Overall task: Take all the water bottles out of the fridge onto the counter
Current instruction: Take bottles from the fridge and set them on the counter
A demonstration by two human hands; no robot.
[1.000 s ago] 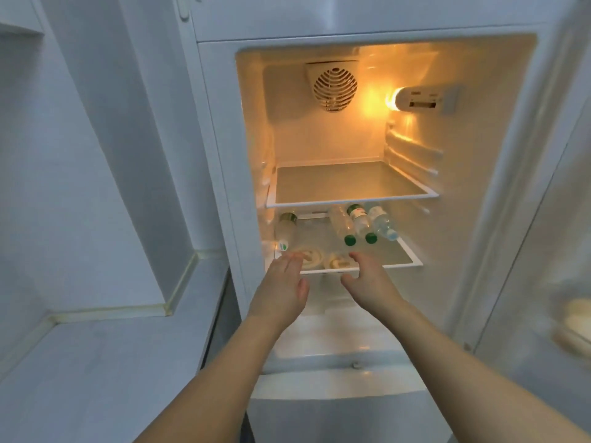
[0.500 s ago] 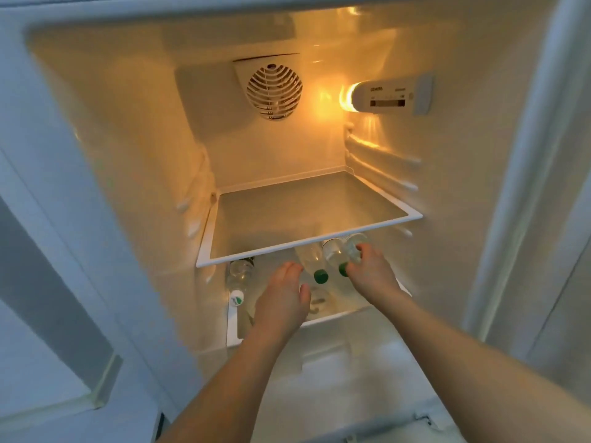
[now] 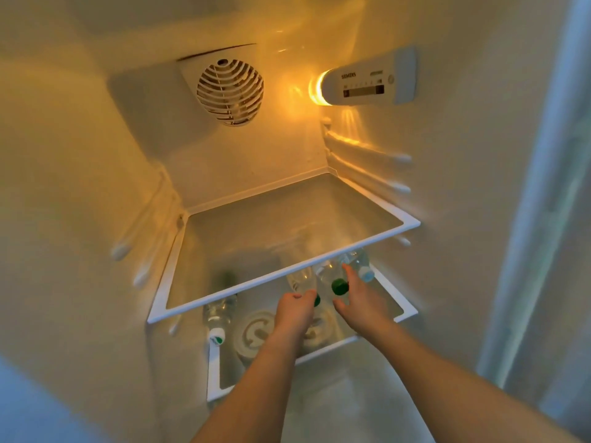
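Left hand [image 3: 294, 310] fingers curled onto the neck of a green-capped bottle [image 3: 303, 282], right hand [image 3: 359, 300] spread open around a second green-capped bottle [image 3: 332, 276], grip unclear; both lie on lower shelf [image 3: 406, 310], a pale-capped bottle [image 3: 361, 265] rightmost, another bottle [image 3: 217, 318] far left, glass shelf [image 3: 412, 223] above.

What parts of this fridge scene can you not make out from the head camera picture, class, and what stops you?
- Bottle bodies: hidden behind the upper glass shelf edge, so the count stays uncertain.
- Left hand grip: its back covers the fingers and a green cap.
- Round lidded containers: contents unseen, partly behind the left forearm.
- Counter: outside the frame.
- Control panel markings: too small.
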